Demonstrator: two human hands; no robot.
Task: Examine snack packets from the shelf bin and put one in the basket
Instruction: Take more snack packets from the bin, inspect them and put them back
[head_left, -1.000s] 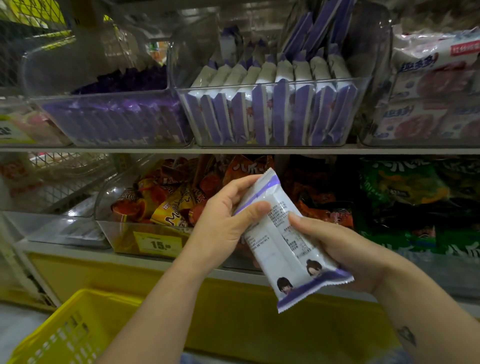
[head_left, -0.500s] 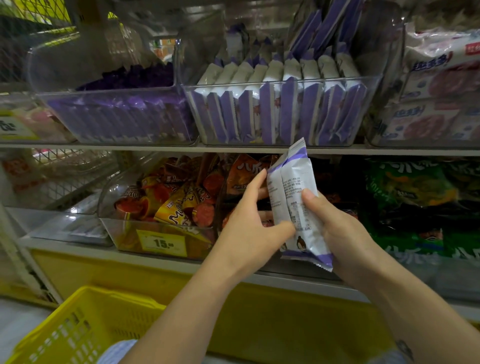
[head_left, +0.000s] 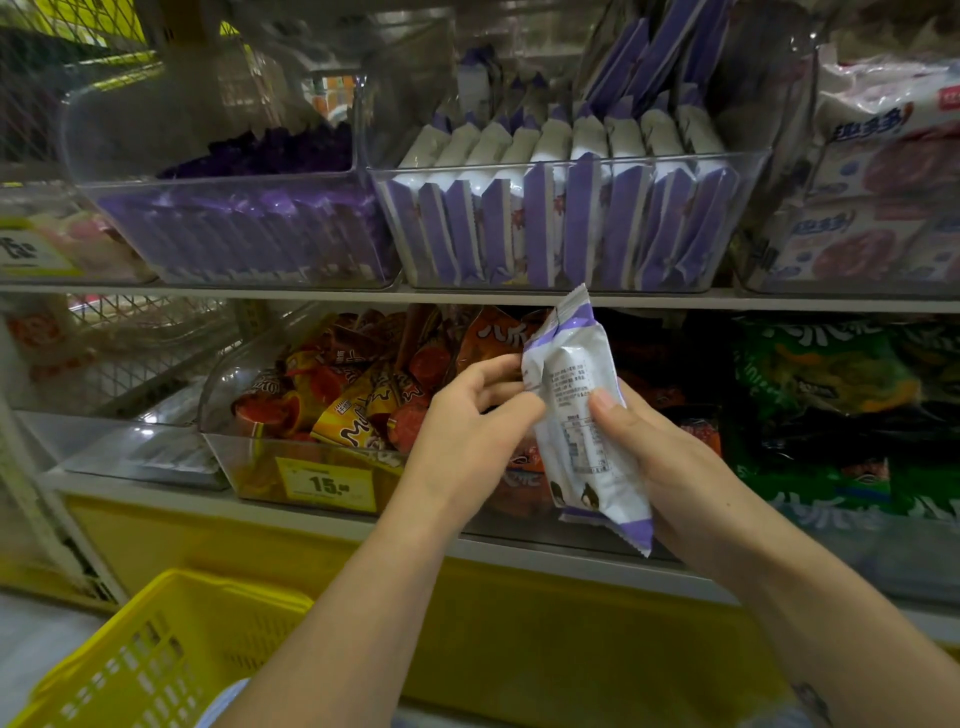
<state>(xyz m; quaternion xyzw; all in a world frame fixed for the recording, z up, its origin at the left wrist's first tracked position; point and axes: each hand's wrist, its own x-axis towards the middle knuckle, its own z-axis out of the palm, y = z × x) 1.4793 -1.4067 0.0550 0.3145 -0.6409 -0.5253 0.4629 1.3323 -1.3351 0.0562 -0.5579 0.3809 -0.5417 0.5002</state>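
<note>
White and purple, one packet (head_left: 582, 415) stands nearly upright between two hands. Right hand (head_left: 670, 457) grips it, thumb on the printed back, its other fingers hidden behind. Left hand (head_left: 467, 436) pinches the left edge, fingertips partly out of sight. Print is too small to read. Above, one clear bin (head_left: 571, 165) holds a row of like packets, the rear ones blurred. One yellow basket (head_left: 156, 649), low left, is cut off.

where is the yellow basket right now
The basket is at the bottom left of the head view, beside the left forearm, below the price tag.
</note>
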